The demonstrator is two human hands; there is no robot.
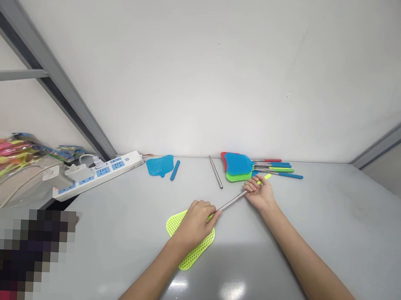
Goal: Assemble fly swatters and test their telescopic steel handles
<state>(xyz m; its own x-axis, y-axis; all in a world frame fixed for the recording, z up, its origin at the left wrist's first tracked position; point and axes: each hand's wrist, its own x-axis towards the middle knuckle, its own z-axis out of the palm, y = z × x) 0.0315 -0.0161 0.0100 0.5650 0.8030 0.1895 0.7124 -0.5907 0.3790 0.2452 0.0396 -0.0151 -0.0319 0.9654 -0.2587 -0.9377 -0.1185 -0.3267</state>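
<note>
A yellow-green fly swatter [195, 250] lies on the grey table [317, 236], its mesh head toward me. My left hand [196, 221] rests closed on the head where the metal rod [233, 201] joins it. My right hand [260, 193] is closed around the far end of the rod, at the yellow-green handle tip [267, 176]. The rod runs between my hands.
A stack of finished swatters [240, 166] in blue, green and red lies just beyond my right hand. A loose metal rod [216, 172], a blue swatter head [159, 165] and a blue handle [174, 170] lie farther left. A white power strip [98, 173] and bagged items [8, 155] sit at left.
</note>
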